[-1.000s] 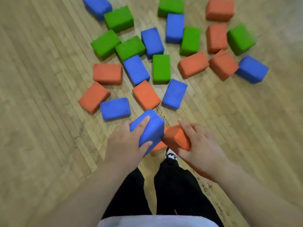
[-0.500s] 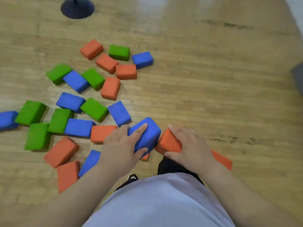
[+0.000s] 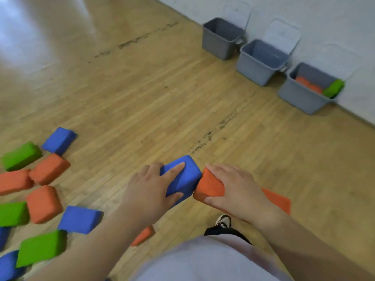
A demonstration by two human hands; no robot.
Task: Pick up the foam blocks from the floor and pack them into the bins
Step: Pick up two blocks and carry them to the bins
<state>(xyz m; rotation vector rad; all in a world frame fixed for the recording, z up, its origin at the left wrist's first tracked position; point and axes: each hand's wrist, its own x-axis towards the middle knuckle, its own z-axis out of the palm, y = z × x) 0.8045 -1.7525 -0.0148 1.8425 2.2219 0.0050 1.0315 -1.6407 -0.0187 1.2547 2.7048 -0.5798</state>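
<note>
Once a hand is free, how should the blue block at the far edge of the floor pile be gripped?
Probably from above, pinching the blue block across its shorter width, thumb and fingers on its long sides. It lies flat, broad face up; bare floor borders its far sides, while an orange block crowds its near corner.

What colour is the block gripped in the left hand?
Blue: the block in the left hand shows plainly in the head view.
</note>
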